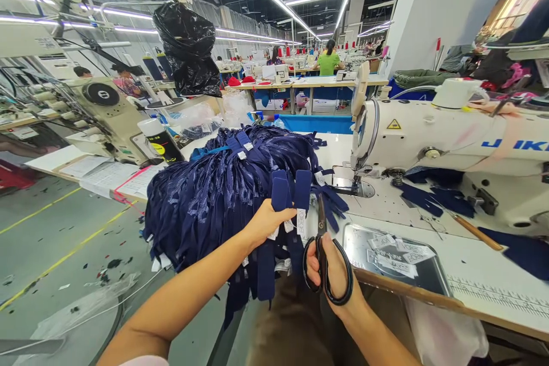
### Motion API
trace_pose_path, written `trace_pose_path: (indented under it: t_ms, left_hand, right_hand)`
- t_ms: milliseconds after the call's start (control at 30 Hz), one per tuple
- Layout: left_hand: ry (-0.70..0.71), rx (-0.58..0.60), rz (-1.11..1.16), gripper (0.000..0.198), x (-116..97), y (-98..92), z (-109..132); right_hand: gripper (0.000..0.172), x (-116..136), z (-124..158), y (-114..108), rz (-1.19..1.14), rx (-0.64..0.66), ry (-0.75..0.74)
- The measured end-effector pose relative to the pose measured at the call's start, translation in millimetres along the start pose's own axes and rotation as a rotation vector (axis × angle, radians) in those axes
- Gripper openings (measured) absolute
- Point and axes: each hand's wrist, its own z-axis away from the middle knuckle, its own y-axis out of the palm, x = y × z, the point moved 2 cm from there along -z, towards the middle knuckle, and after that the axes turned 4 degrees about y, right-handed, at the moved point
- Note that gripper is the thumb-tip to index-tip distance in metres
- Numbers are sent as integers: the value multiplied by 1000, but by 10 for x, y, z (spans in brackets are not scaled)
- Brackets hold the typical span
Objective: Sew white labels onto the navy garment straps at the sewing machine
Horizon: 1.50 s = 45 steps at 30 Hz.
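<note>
My left hand [266,221] is closed on a navy fabric strap [281,190], whose rounded end sticks up above the fingers. Beside it stands the end of another navy strap [302,187] with a white printed label [301,223] below. My right hand [337,271] grips black-handled scissors [322,229] through the loops, blades pointing up just right of that label. Whether the blades touch fabric I cannot tell. Behind and left of my hands spreads a big heap of navy straps [214,189], some with small white tags, hanging over the table's front edge.
A white sewing machine [412,131] stands on the right, with navy pieces [454,197] under its arm. In front lie a metal tray [398,277] of loose labels and a brown-handled tool [477,233]. Another machine [111,103], a spray can [158,140] and papers [103,174] are at left.
</note>
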Motion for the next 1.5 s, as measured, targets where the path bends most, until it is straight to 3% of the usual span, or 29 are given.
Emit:
trace_pose_path:
  t_ms: [200,333,633,833,1100,1367,1433,1500]
  left_hand:
    - [-53,-41,121,21,-3,31,70]
    - [-51,-30,161,20,5,52,120]
    - [6,25,162,26,-2,52,150]
    - [-19,-26,160,22,20,54,149]
    - [-29,-55,149,16,29,66,154]
    - [45,-12,74,21,54,101,152]
    - [139,77,-36,26,12,95,202]
    - [260,260,-185,39,-66,82,272]
  right_hand:
    - [20,269,10,22,347,-289,-427]
    - [19,364,-154,71,402,-332,-530]
    - [14,273,-355,135,393,-306,-487]
    - [15,222,-403,151,160,-283,-385]
    - [21,234,-367,201,-46,-261,-324]
    - [22,250,-353,208,-44,-270,-315]
    - [20,270,-353,176,29,-306,-359]
    - [19,311,-341,132,154,-375,-443]
